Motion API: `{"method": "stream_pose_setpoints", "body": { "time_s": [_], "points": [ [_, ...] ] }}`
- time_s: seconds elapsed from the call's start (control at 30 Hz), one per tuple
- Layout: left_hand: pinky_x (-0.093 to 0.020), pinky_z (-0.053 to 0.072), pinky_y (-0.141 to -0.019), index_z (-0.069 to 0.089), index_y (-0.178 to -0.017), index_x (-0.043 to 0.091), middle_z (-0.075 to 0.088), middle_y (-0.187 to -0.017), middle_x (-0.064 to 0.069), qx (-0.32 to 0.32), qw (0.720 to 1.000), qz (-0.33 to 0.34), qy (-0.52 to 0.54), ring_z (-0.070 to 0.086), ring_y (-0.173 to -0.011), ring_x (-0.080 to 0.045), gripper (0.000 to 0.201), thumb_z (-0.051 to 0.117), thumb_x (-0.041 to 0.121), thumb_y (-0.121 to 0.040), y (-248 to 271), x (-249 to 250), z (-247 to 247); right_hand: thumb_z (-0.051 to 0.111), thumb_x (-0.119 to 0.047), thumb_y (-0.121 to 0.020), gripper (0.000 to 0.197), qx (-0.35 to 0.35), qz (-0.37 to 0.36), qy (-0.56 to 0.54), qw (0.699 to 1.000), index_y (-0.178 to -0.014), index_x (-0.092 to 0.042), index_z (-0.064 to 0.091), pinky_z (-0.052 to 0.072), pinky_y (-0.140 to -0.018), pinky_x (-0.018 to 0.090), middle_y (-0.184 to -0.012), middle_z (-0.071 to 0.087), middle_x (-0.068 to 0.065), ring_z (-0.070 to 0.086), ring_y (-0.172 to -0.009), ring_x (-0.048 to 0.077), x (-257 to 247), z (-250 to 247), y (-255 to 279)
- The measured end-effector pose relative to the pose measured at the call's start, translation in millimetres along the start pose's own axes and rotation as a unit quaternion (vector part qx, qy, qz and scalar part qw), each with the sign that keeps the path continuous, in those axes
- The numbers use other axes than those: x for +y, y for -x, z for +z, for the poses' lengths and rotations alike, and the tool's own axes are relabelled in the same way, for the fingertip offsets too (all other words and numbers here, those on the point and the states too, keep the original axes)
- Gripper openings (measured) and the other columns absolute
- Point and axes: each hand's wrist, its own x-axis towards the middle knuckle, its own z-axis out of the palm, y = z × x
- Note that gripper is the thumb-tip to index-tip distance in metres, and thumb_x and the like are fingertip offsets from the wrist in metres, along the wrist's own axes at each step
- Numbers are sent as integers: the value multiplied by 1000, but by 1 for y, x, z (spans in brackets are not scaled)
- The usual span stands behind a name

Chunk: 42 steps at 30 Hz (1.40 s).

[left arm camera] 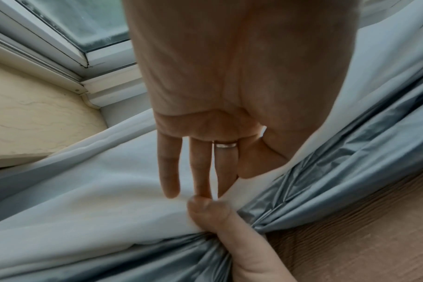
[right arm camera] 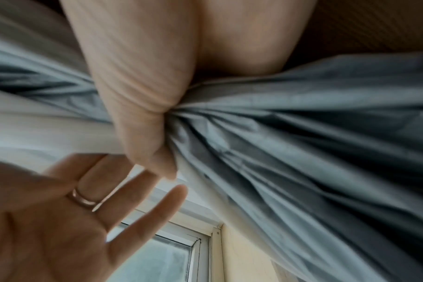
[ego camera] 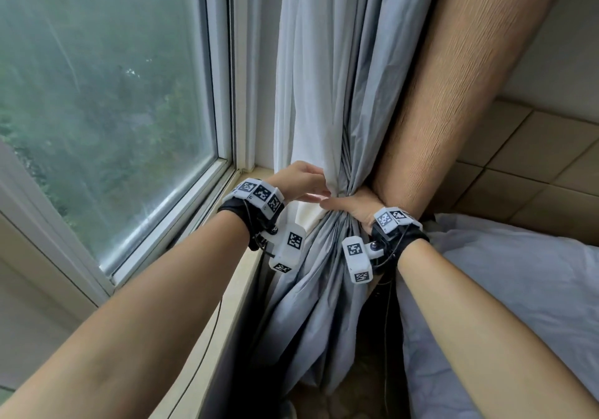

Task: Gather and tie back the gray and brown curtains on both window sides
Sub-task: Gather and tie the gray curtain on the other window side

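Observation:
A gray curtain (ego camera: 363, 78) with a pale white lining (ego camera: 304, 94) and a ribbed brown curtain (ego camera: 470, 78) hang right of the window, drawn together into one waist. My right hand (ego camera: 351, 206) grips that waist, thumb (left arm camera: 220, 219) curled over the gray folds (right arm camera: 278, 133); the rest of its fingers are hidden behind the cloth. My left hand (ego camera: 306, 180) is just left of it, ringed fingers (left arm camera: 200, 171) straight, tips touching the white lining beside the right thumb. In the right wrist view the left palm (right arm camera: 61, 219) is spread flat. No tie-back band shows.
The window pane (ego camera: 107, 110) and its white frame (ego camera: 223, 94) fill the left. A beige sill (ego camera: 246, 263) runs under my left wrist. A pale sheet (ego camera: 518, 289) lies at the right below a tiled wall (ego camera: 534, 165). A black cable (ego camera: 385, 321) hangs below the right wrist.

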Motion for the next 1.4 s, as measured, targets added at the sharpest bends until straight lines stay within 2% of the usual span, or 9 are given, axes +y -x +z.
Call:
{"method": "stream_pose_setpoints", "body": {
  "time_s": [0.2, 0.33, 0.53, 0.67, 0.8, 0.9, 1.07, 1.23, 1.4],
  "points": [
    [-39, 54, -87, 66, -102, 9, 70, -115, -16, 112, 993, 8, -37, 68, -97, -22, 19, 53, 4, -90, -14, -3, 10, 74, -25, -50, 34, 71, 34, 37, 996, -80, -9, 72, 57, -88, 44, -89, 73, 5, 69, -87, 25, 3, -8, 1],
    [-37, 44, -102, 32, -146, 13, 46, -145, -8, 143, 981, -2, -133, 49, -129, -27, 93, 79, 26, -68, -33, -16, 5, 76, -28, -40, 52, 49, 48, 38, 997, -85, 0, 74, 55, -92, 49, -98, 75, 13, 69, -97, 33, 12, -21, 4],
    [-35, 55, -88, 69, -99, 7, 70, -104, -9, 115, 976, 28, -180, 63, -89, -18, 13, 63, 16, -92, -35, -13, 19, 75, -28, -33, 63, 48, 54, 16, 997, -90, -1, 75, 55, -92, 51, -101, 75, 13, 69, -99, 34, 23, -36, -2],
    [-44, 56, -91, 59, -99, 4, 69, -114, -15, 140, 989, -2, -52, 66, -107, -26, 8, 55, 9, -94, -35, -18, 14, 74, -35, -34, 63, 73, 65, 25, 995, -86, 0, 75, 57, -88, 51, -100, 75, 15, 70, -96, 34, 22, -45, -3],
    [-32, 32, -110, 20, -151, 9, 30, -157, -8, 133, 978, 19, -161, 34, -141, -24, 93, 78, 25, -81, -39, -21, 11, 73, -24, -34, 58, 34, 71, 2, 997, -87, -1, 76, 56, -88, 54, -99, 75, 16, 68, -99, 38, 15, -42, 3],
    [-37, 30, -115, 17, -154, 22, 35, -155, 0, 67, 985, 21, -155, 36, -141, -22, 125, 87, 58, -57, -45, -21, 16, 68, -8, -43, 56, -42, 96, -21, 994, -98, 6, 72, 58, -80, 45, -92, 73, 16, 68, -87, 36, 3, -39, 16],
    [-29, 58, -81, 69, -106, 1, 73, -100, -9, 82, 985, 59, -140, 66, -87, -17, 26, 74, 14, -83, -46, -19, 24, 62, -2, -46, 52, -60, 107, -61, 991, -96, 7, 70, 54, -77, 54, -84, 67, 17, 64, -78, 33, -1, -43, 22],
    [-41, 61, -79, 63, -96, -13, 72, -97, -23, 146, 987, 18, -71, 73, -87, -28, 23, 66, 8, -87, -40, -24, 13, 71, -19, -31, 49, 42, 75, -40, 996, -78, -4, 75, 56, -79, 51, -80, 69, 8, 63, -79, 26, 14, -45, 3],
    [-40, 61, -77, 59, -102, -21, 68, -101, -33, 93, 995, 18, -27, 72, -84, -31, 30, 66, 4, -87, -26, -22, 13, 75, -10, -71, 15, 116, 44, -25, 992, -69, -15, 61, 52, -78, 30, -77, 66, -1, 63, -75, 19, 0, -33, 7]
  ]
}}
